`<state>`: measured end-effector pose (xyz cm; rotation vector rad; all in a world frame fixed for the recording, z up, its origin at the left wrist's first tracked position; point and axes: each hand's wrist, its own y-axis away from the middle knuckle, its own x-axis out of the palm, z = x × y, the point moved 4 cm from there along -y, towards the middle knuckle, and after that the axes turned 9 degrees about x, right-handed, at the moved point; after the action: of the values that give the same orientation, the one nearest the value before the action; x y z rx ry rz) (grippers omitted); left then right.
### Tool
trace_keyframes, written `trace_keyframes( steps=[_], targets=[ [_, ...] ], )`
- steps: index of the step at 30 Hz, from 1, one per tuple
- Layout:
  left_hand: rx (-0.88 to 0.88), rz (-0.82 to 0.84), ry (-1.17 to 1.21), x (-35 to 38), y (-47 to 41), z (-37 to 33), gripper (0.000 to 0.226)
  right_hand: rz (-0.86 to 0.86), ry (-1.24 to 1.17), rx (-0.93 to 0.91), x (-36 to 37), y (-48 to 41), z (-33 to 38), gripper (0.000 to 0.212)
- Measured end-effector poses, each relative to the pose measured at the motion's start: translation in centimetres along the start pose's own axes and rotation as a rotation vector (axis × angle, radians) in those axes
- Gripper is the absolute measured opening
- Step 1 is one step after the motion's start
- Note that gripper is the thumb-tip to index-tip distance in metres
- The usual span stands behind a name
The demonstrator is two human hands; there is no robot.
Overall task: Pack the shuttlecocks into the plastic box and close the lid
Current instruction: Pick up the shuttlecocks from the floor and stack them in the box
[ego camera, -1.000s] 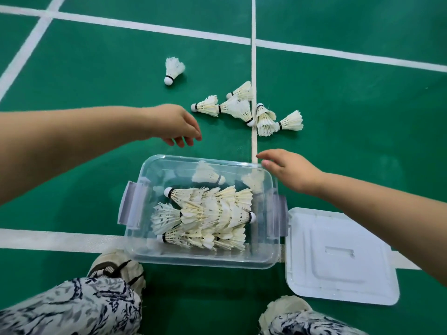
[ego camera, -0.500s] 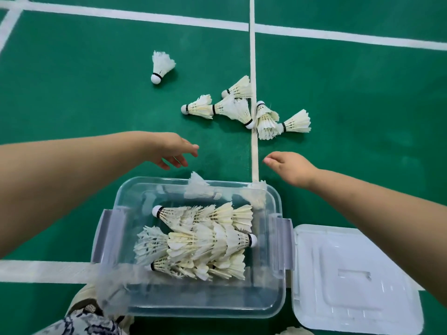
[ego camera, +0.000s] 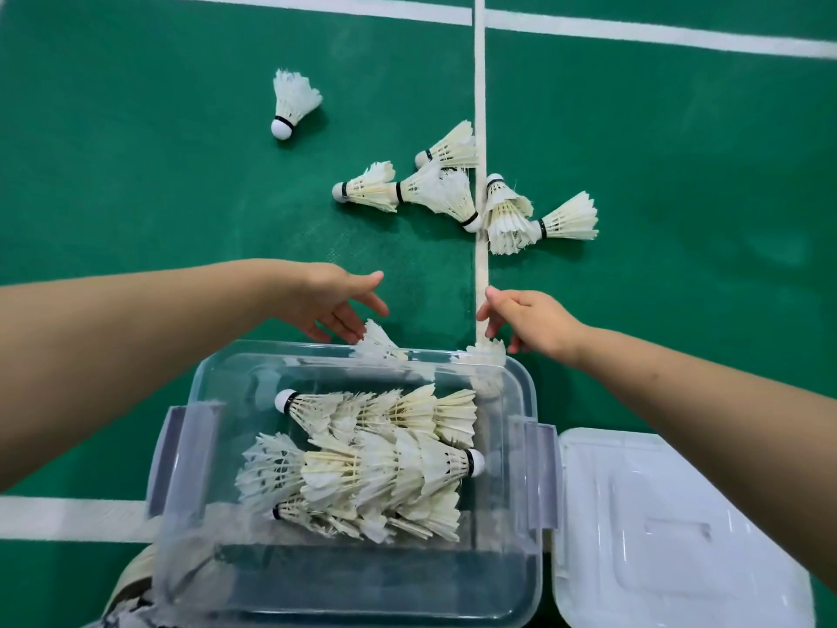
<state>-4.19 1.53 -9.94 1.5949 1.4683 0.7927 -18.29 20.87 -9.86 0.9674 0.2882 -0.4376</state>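
Observation:
A clear plastic box (ego camera: 516, 582) stands open on the green floor in front of me, holding several white shuttlecocks (ego camera: 376, 460) stacked in rows. Two more lean inside its far wall, one (ego camera: 378, 344) on the left and one (ego camera: 487, 360) at the right corner. My left hand (ego camera: 335, 296) hovers just beyond the box's far rim, fingers spread and empty. My right hand (ego camera: 530, 315) hangs over the far right corner, fingers apart and empty. Several loose shuttlecocks (ego camera: 453, 192) lie in a cluster farther out. A single one (ego camera: 292, 102) lies apart to the left.
The white lid (ego camera: 670, 532) lies flat on the floor to the right of the box. White court lines (ego camera: 480, 106) cross the green floor. My patterned trouser leg and shoe (ego camera: 131, 600) show at the bottom left.
Both hands have spread open and shifted a little forward past the box's far rim. The view has tilted so the box sits lower and closer.

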Motion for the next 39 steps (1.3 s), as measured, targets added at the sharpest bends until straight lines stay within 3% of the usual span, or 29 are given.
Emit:
trace_keyframes(
  steps=[9, 14, 17, 22, 33, 39],
  targets=[
    [0.084, -0.055, 0.107, 0.3, 0.0, -1.0, 0.068, 0.022, 0.033, -0.008, 0.5, 0.3, -0.1, 0.048],
    [0.257, -0.216, 0.017, -0.2, 0.6, -2.0, 0.043, -0.014, 0.103, -0.023, -0.1, 0.5, -0.1, 0.048],
    [0.387, -0.332, -0.164, -0.4, 1.1, -2.7, 0.03, -0.062, 0.127, -0.065, -0.8, 0.5, 0.4, 0.034],
    [0.453, -0.467, -0.388, -0.3, 2.3, -3.5, 0.038, -0.183, 0.174, -0.154, -1.9, 1.1, 1.9, 0.03],
    [0.623, -0.78, -0.253, -0.6, 10.5, -4.0, 0.033, -0.415, 0.108, -0.348, -3.6, 6.3, 7.0, 0.025],
    [0.678, -0.843, -0.309, 1.1, 16.8, -4.7, 0.025, -0.513, 0.124, -0.473, -3.5, 13.0, 10.7, 0.02]
  ],
)
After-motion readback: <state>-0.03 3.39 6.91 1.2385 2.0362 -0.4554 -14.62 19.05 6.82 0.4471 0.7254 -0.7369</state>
